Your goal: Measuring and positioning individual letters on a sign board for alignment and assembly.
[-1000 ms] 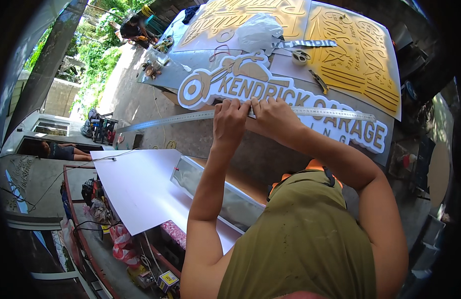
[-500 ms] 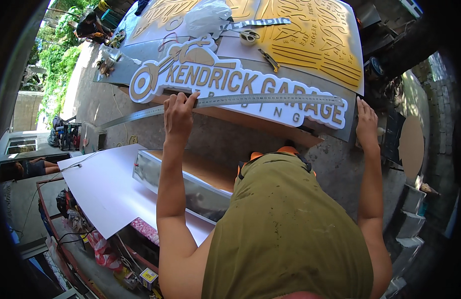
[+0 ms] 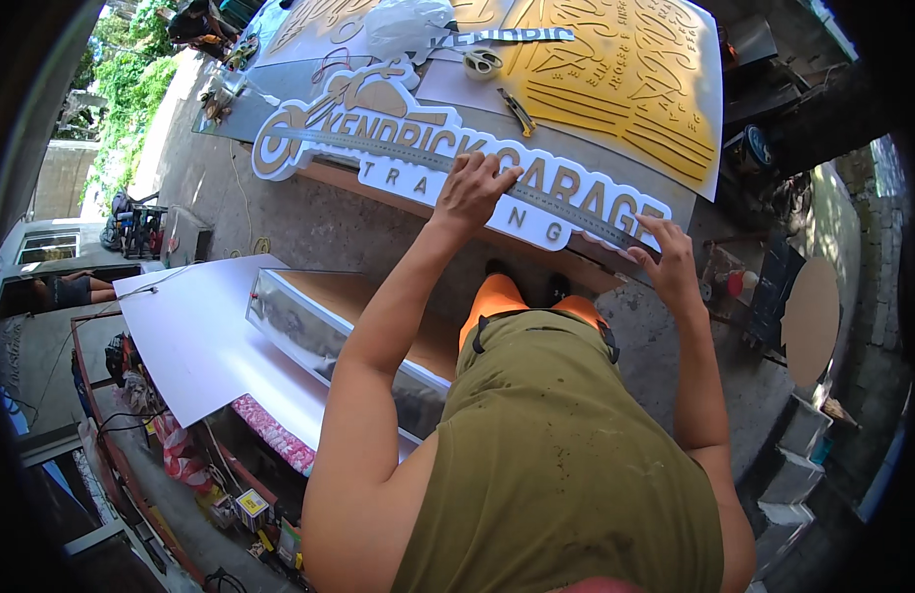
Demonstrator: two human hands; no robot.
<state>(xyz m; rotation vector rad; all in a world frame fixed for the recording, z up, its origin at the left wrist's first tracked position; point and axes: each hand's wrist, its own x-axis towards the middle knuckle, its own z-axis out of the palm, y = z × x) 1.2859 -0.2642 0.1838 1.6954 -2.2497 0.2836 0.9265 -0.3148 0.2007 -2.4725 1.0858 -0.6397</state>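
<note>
A long steel ruler [image 3: 396, 151] lies slantwise across a white sign [image 3: 536, 225] with brown raised letters and a motorcycle shape. My left hand [image 3: 474, 190] is closed on the ruler near the sign's middle, fingers curled over its edge. At the ruler's right end is my right hand [image 3: 669, 261], its thumb and fingers on either side of the ruler by the sign's right edge. The sign rests along the near edge of a grey worktable [image 3: 598, 156]. Behind it lie a yellow-handled cutter knife [image 3: 518, 113] and a roll of tape [image 3: 482, 64].
Yellow-sprayed stencil sheets [image 3: 615, 89] and a clear plastic bag [image 3: 403, 28] cover the table's far part. Behind me on the left are a white sheet [image 3: 195, 326] and a long glass-sided box [image 3: 314, 326]. A brown oval board [image 3: 810, 321] stands at the right.
The ruler has swung from jutting past the sign's left side to lying along the sign. My left hand has moved right with it, and my right hand has come in from the table edge.
</note>
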